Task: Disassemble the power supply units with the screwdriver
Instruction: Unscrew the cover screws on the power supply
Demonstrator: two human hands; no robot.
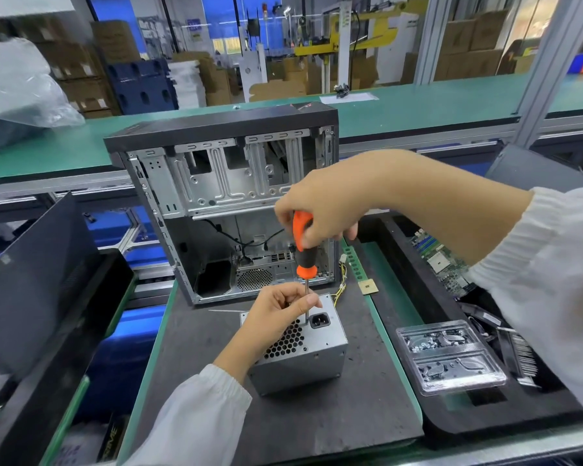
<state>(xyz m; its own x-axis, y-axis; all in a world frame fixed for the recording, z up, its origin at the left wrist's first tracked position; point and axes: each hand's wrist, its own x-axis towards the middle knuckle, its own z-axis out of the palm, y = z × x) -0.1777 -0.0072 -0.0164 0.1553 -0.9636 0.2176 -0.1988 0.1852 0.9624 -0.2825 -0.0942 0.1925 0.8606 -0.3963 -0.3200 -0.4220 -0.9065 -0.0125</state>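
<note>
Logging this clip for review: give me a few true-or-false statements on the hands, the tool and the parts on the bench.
1. The right hand grips the orange-and-black screwdriver by its handle. True.
2. The left hand lies flat on the mat. False: it pinches the screwdriver's shaft.
3. The power supply unit sits inside the computer case. False: it stands on the black mat in front of it.
4. A clear plastic screw tray lies right of the unit. True.

open computer case (pixel 229 203) just behind power supply (pixel 303 351), bare mat (pixel 216 381) in front
</note>
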